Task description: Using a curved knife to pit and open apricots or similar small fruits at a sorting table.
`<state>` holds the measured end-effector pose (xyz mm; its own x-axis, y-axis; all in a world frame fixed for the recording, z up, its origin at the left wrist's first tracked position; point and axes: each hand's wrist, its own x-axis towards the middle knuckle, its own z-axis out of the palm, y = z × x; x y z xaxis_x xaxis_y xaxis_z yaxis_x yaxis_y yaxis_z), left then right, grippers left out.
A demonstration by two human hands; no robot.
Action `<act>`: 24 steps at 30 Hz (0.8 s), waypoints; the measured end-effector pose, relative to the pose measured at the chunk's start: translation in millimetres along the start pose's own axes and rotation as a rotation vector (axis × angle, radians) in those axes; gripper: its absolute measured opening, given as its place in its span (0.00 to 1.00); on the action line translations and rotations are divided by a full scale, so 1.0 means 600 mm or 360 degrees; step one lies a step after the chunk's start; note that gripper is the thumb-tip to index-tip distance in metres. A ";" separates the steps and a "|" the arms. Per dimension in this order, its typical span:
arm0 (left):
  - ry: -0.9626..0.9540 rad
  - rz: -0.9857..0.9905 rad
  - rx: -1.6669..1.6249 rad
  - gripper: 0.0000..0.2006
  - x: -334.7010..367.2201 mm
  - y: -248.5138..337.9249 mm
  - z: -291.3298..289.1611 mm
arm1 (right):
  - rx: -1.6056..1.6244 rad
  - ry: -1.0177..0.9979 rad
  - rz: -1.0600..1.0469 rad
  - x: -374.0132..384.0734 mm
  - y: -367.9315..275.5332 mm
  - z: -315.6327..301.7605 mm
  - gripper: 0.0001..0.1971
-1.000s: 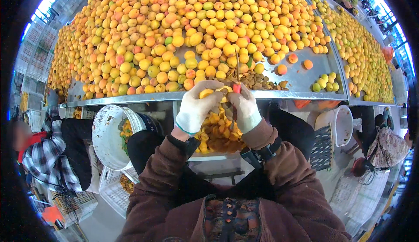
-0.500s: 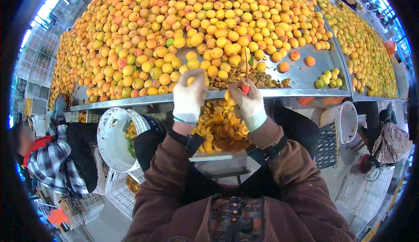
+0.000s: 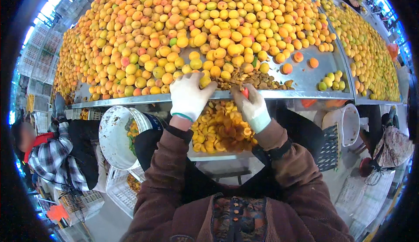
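Note:
My left hand (image 3: 188,94), in a white glove, reaches over the metal table's front edge, thumb and fingers closed round a yellow apricot (image 3: 204,82). My right hand (image 3: 252,106), gloved too and stained at the fingers, is closed on the red handle of a knife (image 3: 245,92); its blade is hard to make out. Just beyond that hand lies a heap of brown apricot pits (image 3: 262,82). Below both hands, a container of split apricot halves (image 3: 214,133) stands between my knees. A large pile of whole apricots (image 3: 174,37) covers much of the table.
The metal table rim (image 3: 279,94) runs across in front of me. A white bucket (image 3: 114,133) stands left, above a white crate (image 3: 122,189). To the right are a dark basket (image 3: 329,148) and another white bucket (image 3: 350,124). A person in a checked shirt (image 3: 54,161) sits at left.
My left hand has turned toward the pile and closed round an apricot. My right hand has come slightly down, and the knife blade that stood upright no longer shows clearly.

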<state>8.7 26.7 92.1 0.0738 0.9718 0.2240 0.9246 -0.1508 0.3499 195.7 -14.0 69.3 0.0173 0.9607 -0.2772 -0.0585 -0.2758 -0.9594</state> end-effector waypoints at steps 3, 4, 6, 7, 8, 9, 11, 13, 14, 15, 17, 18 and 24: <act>0.0028 0.0049 0.0234 0.23 0.001 0.004 0.029 | 0.0030 0.0006 -0.0080 0.001 0.016 0.006 0.11; 0.0036 0.0045 0.0232 0.22 0.002 0.004 0.036 | -0.0014 -0.0008 -0.0068 -0.001 0.019 0.006 0.11; 0.0058 0.0030 0.0205 0.21 0.010 0.002 0.047 | -0.0234 -0.0065 -0.0096 -0.005 0.010 0.000 0.10; 0.0081 0.0023 0.0212 0.22 0.013 0.001 0.051 | -0.0180 -0.0061 -0.0094 -0.007 0.010 0.000 0.10; 0.0125 0.0016 0.0207 0.22 0.010 0.001 0.055 | -0.0127 -0.0056 -0.0092 -0.009 0.016 0.004 0.10; 0.0195 0.0011 0.0176 0.22 0.007 0.002 0.054 | -0.0077 -0.0045 -0.0093 -0.010 0.017 0.010 0.10; 0.0371 -0.0030 0.0001 0.24 0.008 0.007 0.050 | 0.0008 -0.0050 -0.0093 -0.005 0.007 0.008 0.09; 0.0183 0.0041 -0.0785 0.22 0.004 -0.001 0.028 | 0.0146 -0.0061 0.0018 -0.024 -0.032 0.020 0.09; 0.0205 0.0271 -0.0988 0.20 0.001 -0.017 0.034 | 0.0046 -0.0011 0.0000 -0.021 -0.033 0.022 0.09; -0.0067 0.0121 -0.1660 0.18 -0.005 -0.015 0.047 | 0.0163 -0.0095 0.0002 -0.027 -0.051 0.020 0.09; -0.0345 -0.0568 -0.3166 0.15 -0.023 -0.024 0.065 | 0.0264 -0.0229 0.0046 -0.031 -0.042 0.024 0.11; -0.0555 -0.0664 -0.3536 0.15 -0.025 -0.019 0.062 | 0.0243 -0.0212 0.0001 -0.031 -0.036 0.025 0.12; -0.0293 -0.0329 -0.2988 0.12 -0.053 0.031 0.041 | 0.0291 -0.0224 -0.0125 -0.028 -0.014 0.037 0.14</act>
<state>32.6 -2.9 69.2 0.1810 0.9834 0.0129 -0.6136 0.1027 0.7829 173.9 -27.4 83.2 -0.1096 0.9775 -0.1801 -0.2425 -0.2020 -0.9489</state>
